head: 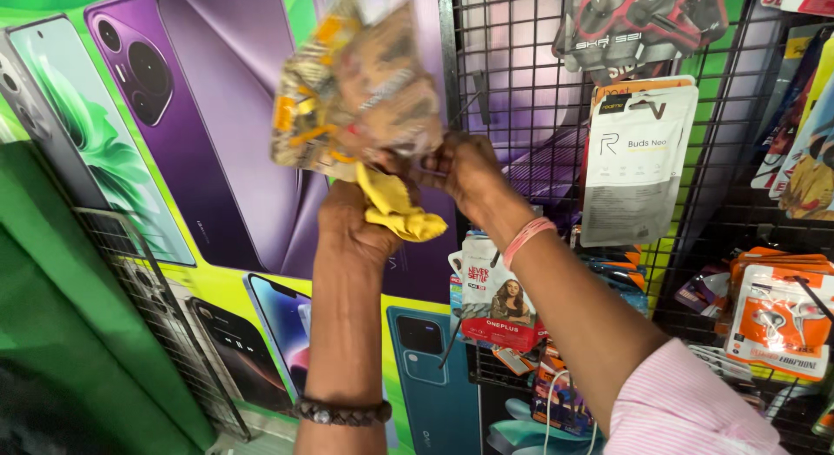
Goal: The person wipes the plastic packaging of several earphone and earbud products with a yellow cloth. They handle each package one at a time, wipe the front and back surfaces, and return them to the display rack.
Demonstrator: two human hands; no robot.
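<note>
The left hand [352, 225] is raised in front of a wall poster [200, 159] of purple and green phones, its fingers closed around a crumpled yellow cloth [395, 207] that sticks out to the right of the fist. A dark beaded bracelet [341, 411] sits on that wrist. The right hand [465, 172], coming from a pink striped sleeve [686, 407] with a pink band [526, 238] at the wrist, has its fingers pinched on the lower edge of a bunch of clear plastic packets [356, 90] with orange and yellow print, blurred. The bunch is held up just above both hands, against the poster and beside the left edge of a black wire rack [521, 81]. On the rack hang a white earbuds packet [634, 164], a red-and-white packet [495, 303] below the right wrist, and orange earphone packets [782, 320] at far right.
</note>
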